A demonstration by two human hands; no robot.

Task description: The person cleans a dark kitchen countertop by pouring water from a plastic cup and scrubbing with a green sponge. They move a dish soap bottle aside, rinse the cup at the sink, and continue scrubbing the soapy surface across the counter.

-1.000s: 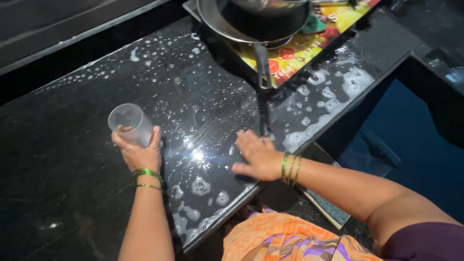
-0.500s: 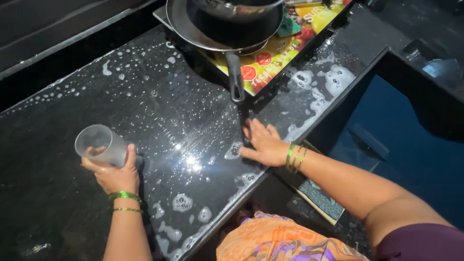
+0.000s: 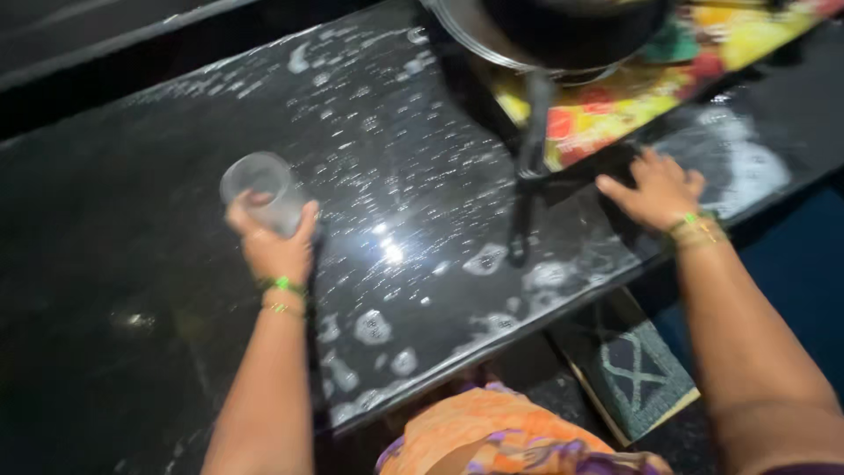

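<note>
The left hand (image 3: 274, 246) is wrapped around a clear tumbler (image 3: 260, 186), holding it tilted just above the black counter (image 3: 105, 264), towards its left part. The glass's long axis leans up and away from the wrist, mouth pointing to the far left. The right hand (image 3: 655, 189) lies released, fingers spread and palm down on the wet surface, grasping nothing. Between the two hands the counter is covered in soapy froth (image 3: 378, 325) and streaks of water. The long pan handle (image 3: 527, 189) runs towards the near edge just left of the right hand, so that hand is much the nearer to it; the pan (image 3: 563, 35) sits at the far edge on a colourful mat (image 3: 615, 114). The picture is blurred, so the tumbler may or may not hold water.
</note>
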